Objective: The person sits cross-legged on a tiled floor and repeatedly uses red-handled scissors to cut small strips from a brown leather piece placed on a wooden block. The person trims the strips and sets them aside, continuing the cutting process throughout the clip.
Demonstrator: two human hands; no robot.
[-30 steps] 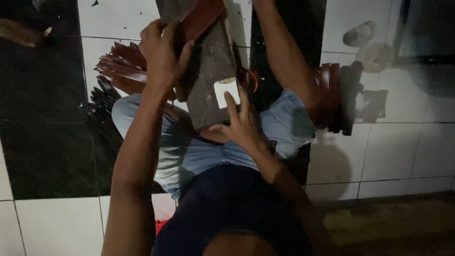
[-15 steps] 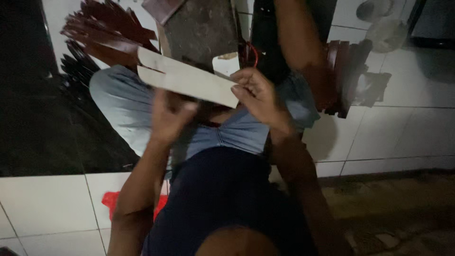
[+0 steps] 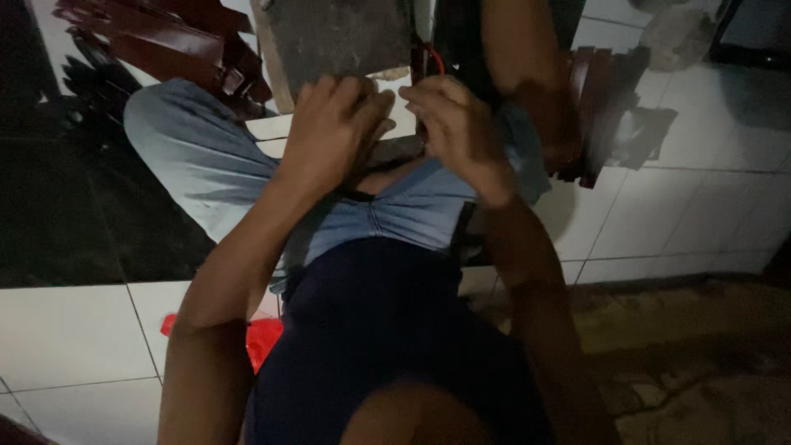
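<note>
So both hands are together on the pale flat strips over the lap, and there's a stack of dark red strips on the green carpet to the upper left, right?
Not quite: the head view shows the dark red strips lying on tiled floor, white and black, not green carpet. Both hands, left and right, do meet on the pale strips.

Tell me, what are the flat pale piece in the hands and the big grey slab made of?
The flat pale folded piece under the left hand looks like matt cardboard or thick paper: thin, with straight edges. The grey rectangular slab looks like rough stone or cement board: mottled, dull, with a thick edge. Dim light leaves both uncertain.
</note>
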